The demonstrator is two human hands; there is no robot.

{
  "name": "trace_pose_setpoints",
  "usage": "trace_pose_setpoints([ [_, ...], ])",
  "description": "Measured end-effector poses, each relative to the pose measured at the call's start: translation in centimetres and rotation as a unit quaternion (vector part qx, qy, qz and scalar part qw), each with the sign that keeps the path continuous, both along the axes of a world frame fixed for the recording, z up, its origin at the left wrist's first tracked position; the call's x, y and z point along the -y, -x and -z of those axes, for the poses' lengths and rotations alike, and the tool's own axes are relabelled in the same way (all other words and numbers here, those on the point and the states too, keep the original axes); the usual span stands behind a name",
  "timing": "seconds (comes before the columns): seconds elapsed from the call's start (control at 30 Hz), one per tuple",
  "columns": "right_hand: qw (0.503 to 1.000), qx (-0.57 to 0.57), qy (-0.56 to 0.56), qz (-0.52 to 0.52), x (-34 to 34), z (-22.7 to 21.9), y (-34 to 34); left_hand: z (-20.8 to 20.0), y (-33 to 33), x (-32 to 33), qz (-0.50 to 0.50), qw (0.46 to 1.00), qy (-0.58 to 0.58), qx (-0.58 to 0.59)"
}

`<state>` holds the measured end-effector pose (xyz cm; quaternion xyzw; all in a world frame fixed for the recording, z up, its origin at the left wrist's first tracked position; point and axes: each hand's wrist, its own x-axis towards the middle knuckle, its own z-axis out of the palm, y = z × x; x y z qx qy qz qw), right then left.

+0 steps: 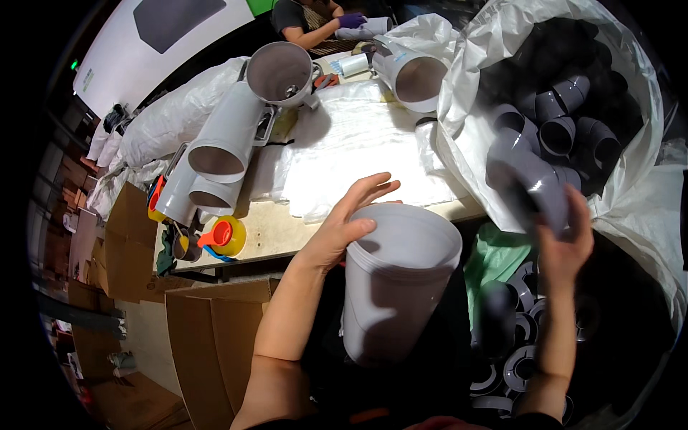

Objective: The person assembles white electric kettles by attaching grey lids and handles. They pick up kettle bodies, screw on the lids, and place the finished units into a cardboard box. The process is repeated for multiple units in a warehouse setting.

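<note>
A pale grey plastic tub (401, 301) stands open in front of my body, slightly tilted, its mouth facing up. My left hand (351, 226) lies against its left rim, thumb at the edge and fingers stretched out beyond it. On the right, my right hand (565, 240) is smeared by motion at the near edge of a large white sack. Its fingers are closed round a curved dark grey plastic part (546, 197), whose exact kind I cannot make out. More curved grey plastic parts (557, 135) fill the white sack (466, 115).
Several grey ring-shaped parts (521, 367) lie below, beside a green bag (496, 252). White sheets (351, 143) cover the workbench (276, 240). Large grey tubs (228, 136) lie at its left, near orange and yellow cups (228, 235). A cardboard box (215, 337) stands left. A co-worker's purple glove (351, 21) shows beyond.
</note>
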<state>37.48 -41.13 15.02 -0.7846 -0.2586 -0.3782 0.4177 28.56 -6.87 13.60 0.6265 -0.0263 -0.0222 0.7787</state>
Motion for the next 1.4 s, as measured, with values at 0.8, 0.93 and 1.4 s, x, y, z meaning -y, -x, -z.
trace_pose_setpoints([
  [0.8, 0.802, -0.379, -0.298, -0.352, -19.5, 6.8, 7.5, 1.7, 7.6, -4.5, -0.146, 0.984, 0.076, 0.066],
  [0.93, 0.803, -0.369, -0.309, -0.353, -19.7, 6.2, 6.8, 4.3, 5.2, -5.4, -0.201, 0.948, -0.141, 0.201],
  [1.4, 0.947, -0.117, 0.055, -0.295, -18.5, 2.7, 6.2, 3.6, 3.1, -2.0, -0.289, 0.777, -0.403, 0.388],
])
